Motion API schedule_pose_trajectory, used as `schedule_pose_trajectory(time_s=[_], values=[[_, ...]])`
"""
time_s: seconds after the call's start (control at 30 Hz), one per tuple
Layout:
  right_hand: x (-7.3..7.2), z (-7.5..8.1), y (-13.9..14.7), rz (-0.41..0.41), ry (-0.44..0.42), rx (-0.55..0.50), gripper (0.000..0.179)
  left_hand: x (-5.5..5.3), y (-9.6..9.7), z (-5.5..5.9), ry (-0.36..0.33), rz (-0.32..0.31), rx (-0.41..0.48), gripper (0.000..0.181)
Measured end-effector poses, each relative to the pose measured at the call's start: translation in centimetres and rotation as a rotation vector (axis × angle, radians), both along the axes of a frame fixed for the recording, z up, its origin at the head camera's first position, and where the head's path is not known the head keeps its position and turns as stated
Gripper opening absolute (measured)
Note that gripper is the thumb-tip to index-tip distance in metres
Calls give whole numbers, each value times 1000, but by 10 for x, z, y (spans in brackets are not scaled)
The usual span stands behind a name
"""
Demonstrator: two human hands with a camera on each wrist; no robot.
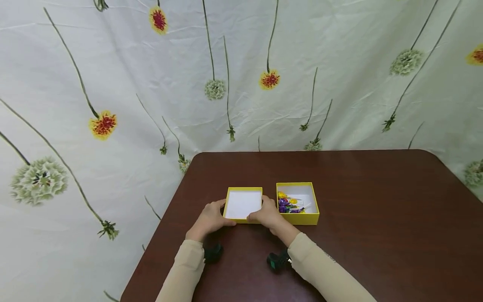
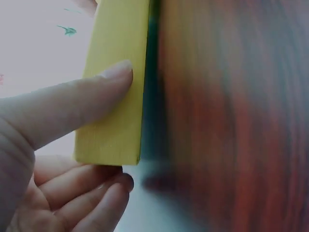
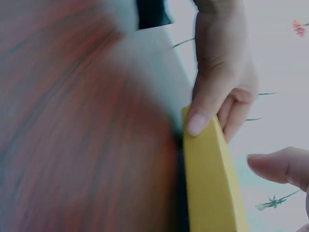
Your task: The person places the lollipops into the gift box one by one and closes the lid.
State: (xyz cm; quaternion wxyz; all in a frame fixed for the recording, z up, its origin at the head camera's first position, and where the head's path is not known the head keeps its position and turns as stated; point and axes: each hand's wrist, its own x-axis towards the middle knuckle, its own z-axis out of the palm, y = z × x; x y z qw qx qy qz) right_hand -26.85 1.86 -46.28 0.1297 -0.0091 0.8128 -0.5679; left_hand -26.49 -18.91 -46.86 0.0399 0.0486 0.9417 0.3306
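Note:
A shallow yellow box lid [image 1: 244,203] with a white inside lies face up between my hands, over the table. My left hand [image 1: 211,217] grips its near left corner, the thumb on the front wall and the fingers round the side. At the right side is my right hand [image 1: 268,214]; in the right wrist view its thumb [image 3: 280,166] stands apart from the lid, and its other fingers are hidden there. Just right of that hand stands a deeper yellow box [image 1: 299,219], holding several lollipops [image 1: 284,205] in purple and yellow wrappers with white sticks.
The dark reddish-brown table [image 1: 377,218] stretches widely to the right of the box. Behind it hangs a pale cloth [image 1: 241,113] printed with flowers. Dark devices [image 1: 278,261] sit by both wrists.

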Motion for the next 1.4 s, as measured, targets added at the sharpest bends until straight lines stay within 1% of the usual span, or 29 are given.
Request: schedule_pose_trajectory(time_s=[0.1,0.17,0.27,0.4,0.47,0.63,0.73,0.8,0.93,1.0,1.1,1.2,1.3,1.4], values=[[0,10,2,-3,-33,-81,85,2,0,6,25,28,2,81],[0,17,4,2,-42,-140,84,3,1,13,38,43,14,82],[0,29,8,12,-50,-208,81,4,3,27,40,51,49,78],[-2,43,15,12,-40,-271,73,4,6,41,21,42,183,68],[-3,50,21,13,-24,-282,71,3,10,46,8,39,248,64],[-2,62,38,19,25,-243,69,4,23,52,-29,54,380,60],[0,69,49,20,44,-220,73,3,33,54,-43,73,487,60],[1,72,56,19,62,-202,74,2,40,56,-59,71,559,60],[5,75,68,29,132,-137,69,-1,52,59,-55,86,601,67],[7,74,73,41,172,-122,65,-3,56,60,-52,124,619,71],[11,74,80,65,229,-105,59,-4,62,61,-27,187,658,75],[16,75,85,63,273,-74,56,-5,67,63,21,236,681,72],[20,78,90,24,299,-50,54,-6,76,63,93,257,672,63],[22,81,97,-41,316,-50,51,-6,86,62,154,256,665,51]])
